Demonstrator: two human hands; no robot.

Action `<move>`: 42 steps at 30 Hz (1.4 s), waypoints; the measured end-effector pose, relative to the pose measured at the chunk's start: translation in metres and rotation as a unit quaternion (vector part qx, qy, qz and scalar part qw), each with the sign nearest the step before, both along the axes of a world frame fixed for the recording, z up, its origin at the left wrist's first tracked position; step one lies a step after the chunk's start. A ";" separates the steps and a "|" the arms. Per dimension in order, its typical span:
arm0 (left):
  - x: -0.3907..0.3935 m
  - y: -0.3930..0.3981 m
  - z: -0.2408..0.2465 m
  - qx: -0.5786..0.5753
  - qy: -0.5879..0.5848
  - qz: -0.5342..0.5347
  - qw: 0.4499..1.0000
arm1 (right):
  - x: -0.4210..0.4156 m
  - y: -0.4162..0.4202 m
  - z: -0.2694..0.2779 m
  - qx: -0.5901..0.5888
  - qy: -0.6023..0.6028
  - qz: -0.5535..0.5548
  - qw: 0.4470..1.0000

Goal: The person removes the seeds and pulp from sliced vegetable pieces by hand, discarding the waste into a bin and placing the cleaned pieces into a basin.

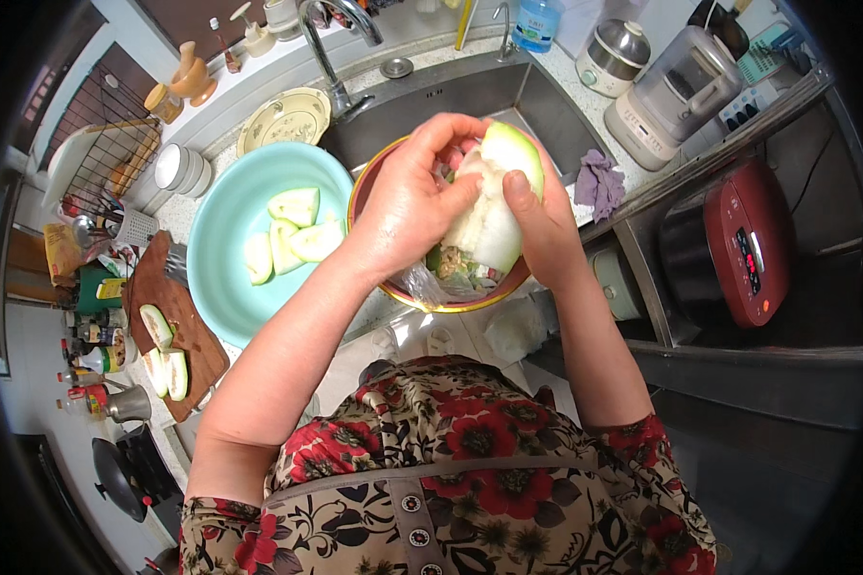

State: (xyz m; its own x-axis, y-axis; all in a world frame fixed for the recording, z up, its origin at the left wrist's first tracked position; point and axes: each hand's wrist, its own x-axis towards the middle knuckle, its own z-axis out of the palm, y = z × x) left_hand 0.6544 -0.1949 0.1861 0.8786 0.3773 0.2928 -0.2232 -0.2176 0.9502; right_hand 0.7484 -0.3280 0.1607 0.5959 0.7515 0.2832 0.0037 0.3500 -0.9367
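Observation:
A pale green gourd piece (502,223) with white pith is held over a red, yellow-rimmed basin (467,307) of food scraps. My right hand (550,223) grips it from the right, thumb on its face. My left hand (410,208) is at its other side, thumb and fingers curled at the pith; whether they pinch some is unclear. Left of it, a turquoise plastic basin (219,215) holds several cut gourd pieces (318,241). Further left, more pieces with seedy pith (175,374) lie on a wooden cutting board (205,352), beside a partly hidden cleaver blade (177,264).
Behind the basins is a steel sink (561,108) with a faucet (331,65). A purple cloth (599,185) lies at its right corner. Plates (288,118) and stacked white bowls (181,169) stand at the back left. A red rice cooker (748,244) is at the right.

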 end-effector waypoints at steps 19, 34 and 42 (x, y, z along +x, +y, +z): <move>-0.003 0.004 0.007 0.051 0.041 0.062 0.996 | -0.006 0.006 -0.003 -0.013 0.018 0.026 0.999; -0.007 0.000 0.013 0.088 0.026 0.053 0.994 | -0.008 0.004 0.003 -0.032 -0.034 0.005 0.999; -0.010 0.000 0.017 0.191 -0.061 0.078 0.977 | -0.008 0.003 0.002 -0.035 0.001 0.034 0.999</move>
State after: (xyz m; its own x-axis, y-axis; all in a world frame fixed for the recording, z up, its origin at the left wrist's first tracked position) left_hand 0.6447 -0.1949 0.2035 0.7684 0.3465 0.5381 -0.2659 -0.5918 0.7609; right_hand 0.7406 -0.3251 0.1626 0.5436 0.8078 0.2279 -0.0194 0.2836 -0.9588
